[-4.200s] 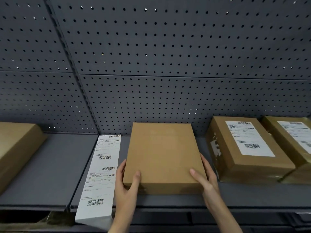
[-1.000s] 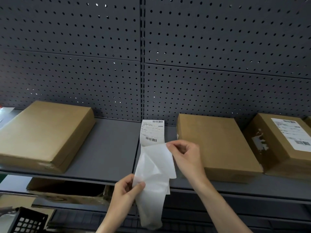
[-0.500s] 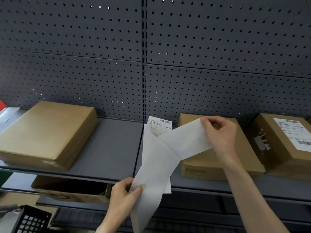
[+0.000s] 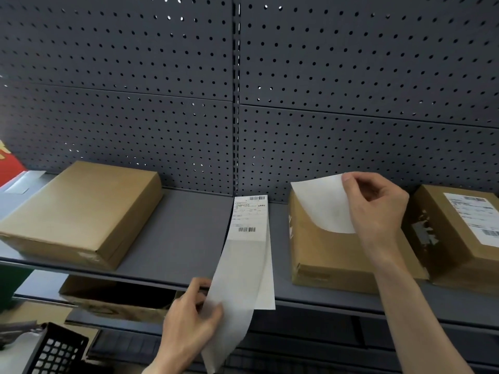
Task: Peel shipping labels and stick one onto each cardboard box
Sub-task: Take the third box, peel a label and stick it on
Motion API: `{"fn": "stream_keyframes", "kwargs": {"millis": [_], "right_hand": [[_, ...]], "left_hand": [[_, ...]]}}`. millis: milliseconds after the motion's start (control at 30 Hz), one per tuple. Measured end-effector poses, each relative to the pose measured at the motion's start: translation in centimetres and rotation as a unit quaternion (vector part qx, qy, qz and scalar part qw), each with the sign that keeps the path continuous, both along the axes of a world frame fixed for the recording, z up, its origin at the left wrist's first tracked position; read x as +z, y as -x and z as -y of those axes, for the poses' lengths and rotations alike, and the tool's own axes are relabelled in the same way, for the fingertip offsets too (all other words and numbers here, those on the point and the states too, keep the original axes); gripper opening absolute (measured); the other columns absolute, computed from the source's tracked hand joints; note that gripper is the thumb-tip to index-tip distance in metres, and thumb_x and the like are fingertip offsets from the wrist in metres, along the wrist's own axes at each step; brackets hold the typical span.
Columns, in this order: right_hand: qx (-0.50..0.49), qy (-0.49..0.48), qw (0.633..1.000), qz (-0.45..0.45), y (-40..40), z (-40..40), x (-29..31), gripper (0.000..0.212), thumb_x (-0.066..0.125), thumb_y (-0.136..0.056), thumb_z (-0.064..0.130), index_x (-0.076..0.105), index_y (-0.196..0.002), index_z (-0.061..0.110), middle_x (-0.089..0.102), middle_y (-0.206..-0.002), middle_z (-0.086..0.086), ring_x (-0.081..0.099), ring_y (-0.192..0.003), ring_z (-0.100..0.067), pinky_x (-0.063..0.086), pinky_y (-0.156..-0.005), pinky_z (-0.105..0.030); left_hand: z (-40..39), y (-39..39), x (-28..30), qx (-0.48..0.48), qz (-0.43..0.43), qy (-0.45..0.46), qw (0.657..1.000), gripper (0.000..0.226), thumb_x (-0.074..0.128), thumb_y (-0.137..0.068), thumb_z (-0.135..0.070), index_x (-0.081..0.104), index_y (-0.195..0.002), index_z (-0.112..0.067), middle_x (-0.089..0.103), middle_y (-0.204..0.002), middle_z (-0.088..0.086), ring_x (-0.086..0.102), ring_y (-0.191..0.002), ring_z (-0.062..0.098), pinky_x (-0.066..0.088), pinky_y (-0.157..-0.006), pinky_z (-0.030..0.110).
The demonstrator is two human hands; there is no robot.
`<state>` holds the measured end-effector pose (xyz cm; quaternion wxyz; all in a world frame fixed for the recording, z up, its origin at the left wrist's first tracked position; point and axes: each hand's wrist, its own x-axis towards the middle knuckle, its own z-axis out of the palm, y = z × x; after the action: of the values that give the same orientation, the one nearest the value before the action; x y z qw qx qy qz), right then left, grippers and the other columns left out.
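My right hand (image 4: 376,209) pinches a peeled white label (image 4: 322,203), blank side towards me, over the far part of the plain middle cardboard box (image 4: 332,255). My left hand (image 4: 189,327) grips the hanging end of the label strip (image 4: 244,265), which lies on the shelf left of that box. One printed label with barcodes is still on the strip's far end. An unlabelled flat box (image 4: 78,211) rests to the left. At the right, a box (image 4: 459,233) carries a printed label.
The boxes stand on a grey metal shelf (image 4: 175,238) backed by a perforated panel (image 4: 243,90). An open carton (image 4: 116,300) sits on the lower shelf. A black mesh basket (image 4: 54,352) is at the bottom left, a red item (image 4: 8,166) at the far left.
My right hand pulled the label free of the strip and carried it right, over the middle box. The backing now hangs straight down from my left hand.
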<state>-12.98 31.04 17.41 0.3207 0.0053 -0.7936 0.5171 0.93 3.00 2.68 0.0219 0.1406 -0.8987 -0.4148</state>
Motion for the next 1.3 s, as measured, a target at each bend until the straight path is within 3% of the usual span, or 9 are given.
{"fn": "stream_keyframes", "kwargs": {"millis": [133, 300, 400, 467, 533, 667, 1100, 1233, 1300], "right_hand": [[0.017, -0.01, 1.0, -0.009, -0.3, 0.3, -0.1, 0.006, 0.071, -0.096, 0.015, 0.073, -0.098, 0.02, 0.067, -0.086, 0.019, 0.065, -0.081, 0.012, 0.05, -0.071, -0.005], [0.026, -0.024, 0.999, -0.005, -0.7, 0.2, -0.5, 0.006, 0.072, -0.094, 0.014, 0.074, -0.098, 0.019, 0.068, -0.087, 0.019, 0.065, -0.082, 0.01, 0.051, -0.071, -0.006], [0.036, -0.039, 0.999, -0.003, -1.2, 0.0, -0.7, 0.007, 0.072, -0.094, 0.015, 0.073, -0.098, 0.02, 0.066, -0.089, 0.021, 0.064, -0.085, 0.01, 0.051, -0.072, -0.006], [0.044, -0.074, 0.996, -0.029, -1.7, 0.1, -0.7, 0.011, 0.072, -0.094, 0.012, 0.07, -0.097, 0.022, 0.064, -0.089, 0.023, 0.062, -0.087, 0.011, 0.049, -0.071, -0.005], [0.056, -0.127, 0.987, -0.079, -2.4, 0.2, -0.8, 0.007, 0.072, -0.093, 0.009, 0.072, -0.096, 0.016, 0.064, -0.088, 0.018, 0.062, -0.085, 0.007, 0.049, -0.071, -0.007], [0.107, -0.241, 0.95, -0.166, -4.4, 0.7, -1.8, 0.01, 0.068, -0.094, 0.01, 0.074, -0.096, 0.002, 0.07, -0.091, 0.0, 0.062, -0.081, -0.003, 0.054, -0.073, -0.013], [0.129, -0.448, 0.87, -0.158, -8.9, 1.7, -6.5, 0.017, 0.065, -0.1, 0.013, 0.075, -0.087, 0.008, 0.07, -0.087, -0.003, 0.068, -0.085, -0.018, 0.054, -0.059, -0.032], [0.173, -0.472, 0.86, -0.084, -9.2, 0.6, -6.9, 0.018, 0.07, -0.094, 0.03, 0.075, -0.099, 0.013, 0.071, -0.102, 0.002, 0.065, -0.106, -0.017, 0.055, -0.082, -0.034], [0.176, -0.437, 0.881, -0.037, -9.5, -0.5, -6.8, 0.044, 0.075, -0.084, 0.05, 0.073, -0.113, 0.018, 0.068, -0.121, 0.006, 0.057, -0.123, -0.012, 0.047, -0.101, -0.033]], "left_hand": [[0.3, 0.3, 0.4, -0.024, -0.122, 0.176, 0.977, 0.02, 0.058, -0.073, -0.051, 0.046, -0.072, -0.035, 0.044, -0.068, -0.018, 0.058, -0.07, 0.017, 0.038, -0.062, 0.031], [1.0, 2.4, 1.9, -0.001, -0.162, 0.244, 0.956, 0.028, 0.054, -0.08, -0.05, 0.057, -0.08, -0.022, 0.052, -0.084, -0.009, 0.056, -0.077, 0.021, 0.033, -0.068, 0.035], [-0.4, 4.4, 4.1, -0.014, -0.187, 0.141, 0.972, 0.021, 0.055, -0.083, -0.045, 0.054, -0.087, -0.024, 0.056, -0.084, -0.011, 0.056, -0.077, 0.012, 0.037, -0.07, 0.031], [-2.6, 6.0, 6.2, -0.061, -0.158, -0.058, 0.984, 0.009, 0.062, -0.091, -0.032, 0.061, -0.087, -0.024, 0.067, -0.081, -0.006, 0.063, -0.077, 0.011, 0.047, -0.071, 0.027], [-5.0, 7.9, 8.2, -0.102, -0.078, -0.241, 0.962, 0.012, 0.058, -0.1, -0.022, 0.068, -0.098, -0.017, 0.076, -0.088, 0.004, 0.072, -0.081, 0.021, 0.053, -0.074, 0.036], [-8.1, 11.3, 10.3, -0.087, -0.004, -0.404, 0.911, 0.032, 0.049, -0.104, -0.033, 0.068, -0.11, -0.007, 0.079, -0.097, 0.01, 0.075, -0.09, 0.035, 0.056, -0.078, 0.043], [-10.9, 15.6, 10.3, -0.017, -0.033, -0.445, 0.895, 0.008, 0.068, -0.091, -0.006, 0.072, -0.084, -0.007, 0.071, -0.076, 0.011, 0.061, -0.065, 0.02, 0.053, -0.057, 0.022], [-12.4, 16.4, 10.1, -0.019, -0.055, -0.451, 0.891, 0.007, 0.067, -0.09, -0.001, 0.069, -0.084, -0.005, 0.067, -0.059, -0.001, 0.059, -0.053, 0.01, 0.051, -0.052, 0.02], [-13.2, 17.0, 10.1, -0.018, -0.063, -0.465, 0.883, 0.008, 0.067, -0.09, 0.0, 0.068, -0.085, -0.006, 0.068, -0.059, -0.003, 0.06, -0.053, 0.008, 0.05, -0.051, 0.019]]}}
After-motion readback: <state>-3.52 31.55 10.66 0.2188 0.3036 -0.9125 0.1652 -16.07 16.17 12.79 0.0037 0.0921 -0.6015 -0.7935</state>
